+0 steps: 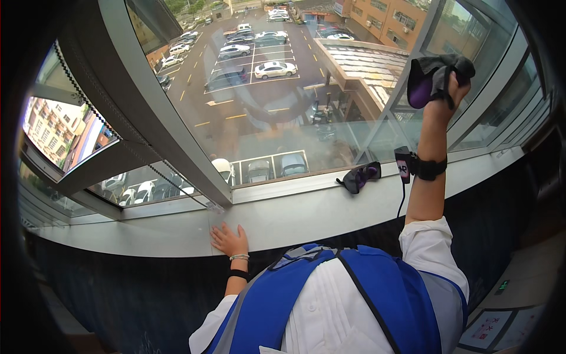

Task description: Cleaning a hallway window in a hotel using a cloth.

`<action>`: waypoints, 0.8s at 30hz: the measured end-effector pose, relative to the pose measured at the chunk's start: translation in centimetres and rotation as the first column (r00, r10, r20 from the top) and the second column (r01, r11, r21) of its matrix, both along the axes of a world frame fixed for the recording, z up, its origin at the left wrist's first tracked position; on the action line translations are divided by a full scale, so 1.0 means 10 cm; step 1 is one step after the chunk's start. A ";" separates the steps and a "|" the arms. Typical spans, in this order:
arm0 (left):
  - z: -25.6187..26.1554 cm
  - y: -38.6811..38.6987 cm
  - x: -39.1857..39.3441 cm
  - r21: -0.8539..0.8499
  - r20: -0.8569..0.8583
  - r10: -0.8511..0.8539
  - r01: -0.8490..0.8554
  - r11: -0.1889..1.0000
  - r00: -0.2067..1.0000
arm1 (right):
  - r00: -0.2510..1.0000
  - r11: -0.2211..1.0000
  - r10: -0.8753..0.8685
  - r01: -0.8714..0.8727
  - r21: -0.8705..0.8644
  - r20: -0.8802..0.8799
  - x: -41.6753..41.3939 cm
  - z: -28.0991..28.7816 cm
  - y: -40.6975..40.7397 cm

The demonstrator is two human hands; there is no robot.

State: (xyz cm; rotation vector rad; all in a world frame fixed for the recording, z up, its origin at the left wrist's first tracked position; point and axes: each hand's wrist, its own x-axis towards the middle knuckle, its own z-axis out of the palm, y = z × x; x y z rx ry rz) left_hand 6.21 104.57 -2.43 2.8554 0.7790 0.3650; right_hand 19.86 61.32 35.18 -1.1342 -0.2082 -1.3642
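My right hand (456, 92), raised at the upper right, grips a bunched dark grey and purple cloth (435, 77) against or close to the window glass (283, 106); whether they touch, I cannot tell. A black strap with a small device (403, 164) and a cable is on that forearm. My left hand (230, 240) rests with its fingers spread on the white window sill (300, 219) and holds nothing. Between my arms, a second crumpled grey and purple cloth (361, 177) lies on the sill by the foot of the glass.
Metal window frames (166, 101) stand at left and right. A beaded blind chain (177, 186) hangs at the left, its end by the sill near my left hand. Beyond the glass, far below, are parked cars (275, 69). A dark surface (132, 287) lies under the sill.
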 end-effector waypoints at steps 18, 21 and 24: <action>-0.04 -0.01 -0.01 -0.023 0.001 -0.057 0.057 0.998 0.998 | 0.796 -0.118 -0.222 0.552 -0.825 0.564 0.35 -0.92 1.23; -0.05 0.02 -0.02 -0.028 0.001 -0.079 0.079 0.996 0.997 | 0.573 0.040 -0.660 0.673 -0.739 0.486 0.36 -0.25 0.70; -0.04 0.10 -0.05 -0.057 0.000 -0.138 0.138 0.989 0.990 | 0.533 0.313 -0.797 0.766 -0.562 0.283 0.48 0.18 0.59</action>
